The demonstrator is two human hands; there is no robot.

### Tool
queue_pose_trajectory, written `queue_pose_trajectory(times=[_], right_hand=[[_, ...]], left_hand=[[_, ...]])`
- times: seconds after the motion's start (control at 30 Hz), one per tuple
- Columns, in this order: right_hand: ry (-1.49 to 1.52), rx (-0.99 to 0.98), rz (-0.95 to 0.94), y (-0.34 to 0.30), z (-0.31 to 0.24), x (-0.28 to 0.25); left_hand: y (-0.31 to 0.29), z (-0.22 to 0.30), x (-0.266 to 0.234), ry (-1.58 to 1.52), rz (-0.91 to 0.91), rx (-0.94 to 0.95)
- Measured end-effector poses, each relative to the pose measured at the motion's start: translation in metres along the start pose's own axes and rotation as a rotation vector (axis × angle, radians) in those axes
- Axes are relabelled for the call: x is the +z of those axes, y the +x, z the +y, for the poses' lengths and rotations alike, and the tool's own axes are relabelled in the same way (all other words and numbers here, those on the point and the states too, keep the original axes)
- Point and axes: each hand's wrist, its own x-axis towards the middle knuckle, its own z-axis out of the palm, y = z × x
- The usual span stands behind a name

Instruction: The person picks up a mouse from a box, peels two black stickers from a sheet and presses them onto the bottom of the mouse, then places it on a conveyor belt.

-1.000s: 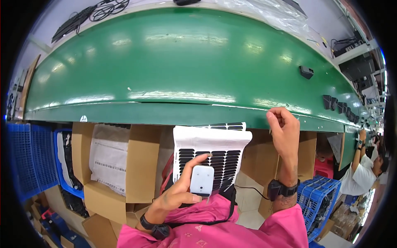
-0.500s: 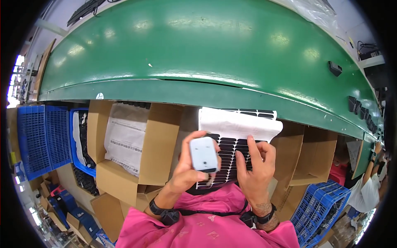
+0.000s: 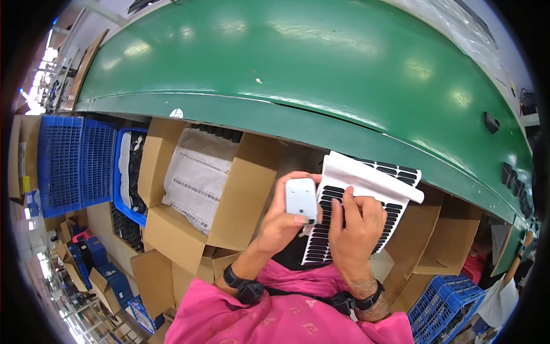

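My left hand is closed around a small, pale blue-white casing with rounded corners, its flat face turned up. Just right of it hangs a white sheet with rows of black rounded-rectangle stickers, its upper part curled over. My right hand lies over this sheet, thumb and index finger stretched out with their tips at the stickers, the other fingers bent. I see no sticker lifted between those fingertips. The casing's underside is hidden by my left palm.
A green workbench spans the far side, with small black parts at its right. Left stand an open carton with a white liner and blue crates. Right are another carton and a blue crate.
The view has turned, so the bench tilts and the boxes shift rightward. The sheet now slants, and my right thumb and index finger are closer together. The casing stays in my left hand.
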Motion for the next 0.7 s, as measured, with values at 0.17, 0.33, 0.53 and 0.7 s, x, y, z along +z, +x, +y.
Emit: queue_pose_trajectory(times=[0.17,0.33,0.53,0.7], right_hand=[[-0.007,-0.02,0.003,-0.003,-0.002,0.006],[0.109,0.103,0.07,-0.001,-0.001,0.013],[0.378,0.191,0.026,0.004,-0.004,-0.005],[1.123,0.531,-0.089,0.006,-0.002,-0.04]], left_hand=[[-0.001,-0.009,-0.014,0.234,-0.08,0.082],[-0.002,-0.012,-0.01,0.207,-0.086,0.095],[-0.006,-0.015,-0.001,0.369,-0.033,0.161],[-0.011,-0.017,0.003,0.458,0.044,0.183]])
